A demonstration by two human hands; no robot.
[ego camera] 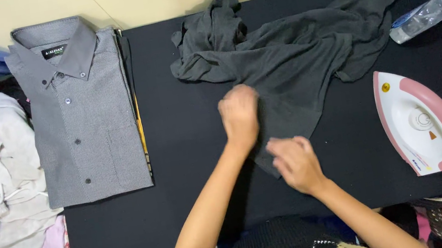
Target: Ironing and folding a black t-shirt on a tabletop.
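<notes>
Black ironing surface against a cream wall. Crumpled dark grey garment lies centre; left hand and right hand press on it, fingers curled. Folded grey shirt left, iron right.

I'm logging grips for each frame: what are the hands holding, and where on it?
Both hands, left and right, are on the crumpled dark grey garment at its lower corner; a closed grip cannot be told.

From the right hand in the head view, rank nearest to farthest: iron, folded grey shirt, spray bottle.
1. Iron, to the right of the right hand.
2. Folded grey shirt, far left on the table.
3. Spray bottle, upper right; nearly tied with the shirt.
</notes>
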